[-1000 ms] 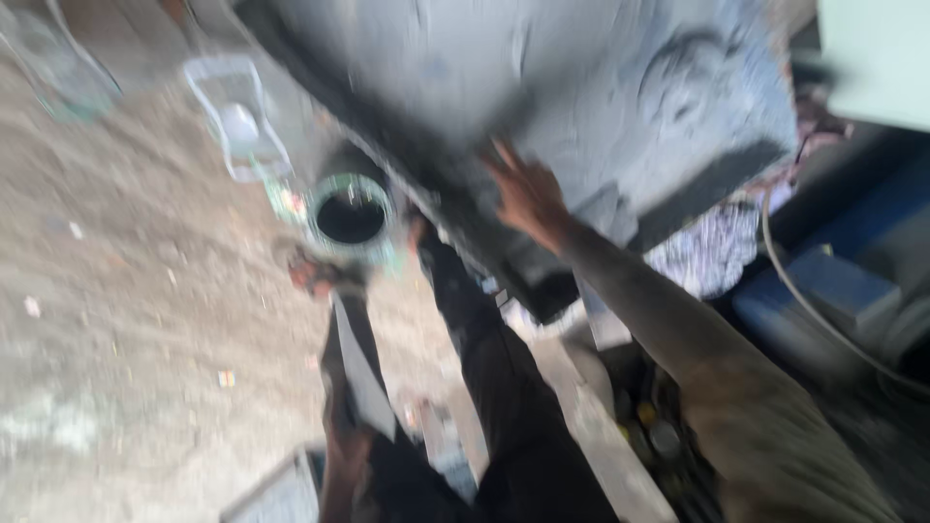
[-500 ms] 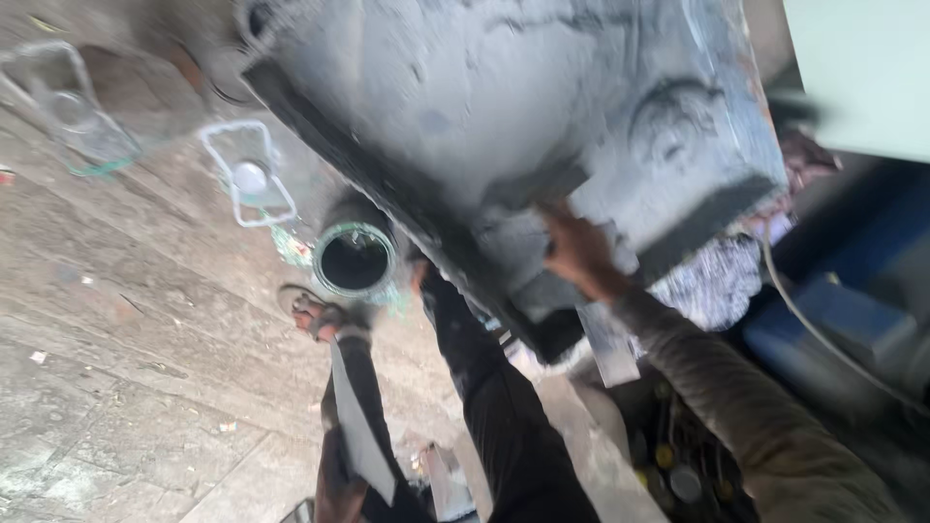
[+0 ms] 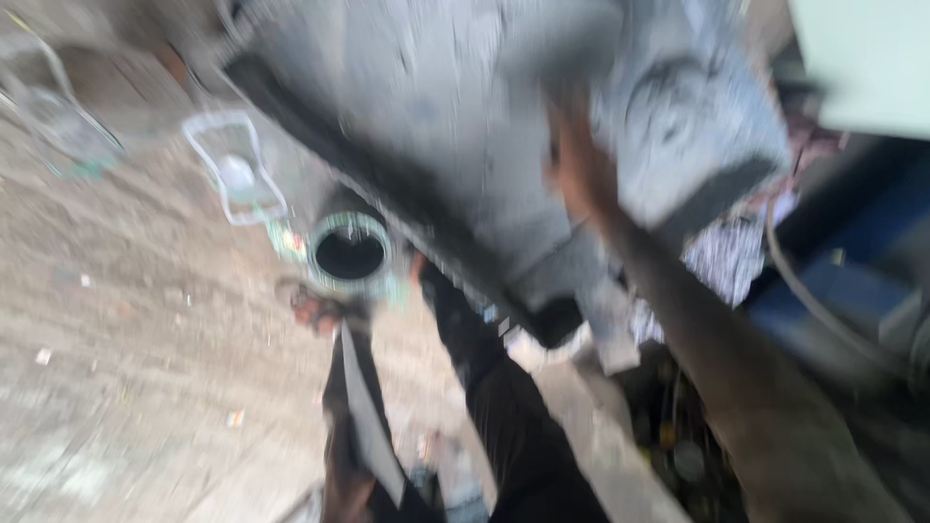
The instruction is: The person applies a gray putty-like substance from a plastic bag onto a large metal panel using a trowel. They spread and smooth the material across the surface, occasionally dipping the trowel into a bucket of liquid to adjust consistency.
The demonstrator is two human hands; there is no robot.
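A big grey slab (image 3: 504,126) fills the upper middle of the frame, tilted, with a raised round relief toward its upper right and a dark thick edge running from upper left down to the centre. It looks like cast stone or cement, dusted grey: I judge it heavy, stiff and brittle at the corners, rough enough not to slip, and best taken under the thick lower edge or at two opposite sides, not by the carved face. The floor (image 3: 116,387) at left is bare and gritty. The right hand (image 3: 579,169) lies on the slab's face just left of the relief, the arm running down to the lower right; motion blur hides whether its fingers are spread flat or curled, so I cannot tell. The left hand does not show. Dark trousered legs (image 3: 504,407) stand below the slab. A round tin (image 3: 351,254) with a dark inside sits just beneath the slab's edge, and a clear plastic tub (image 3: 235,169) lies near it at upper left.
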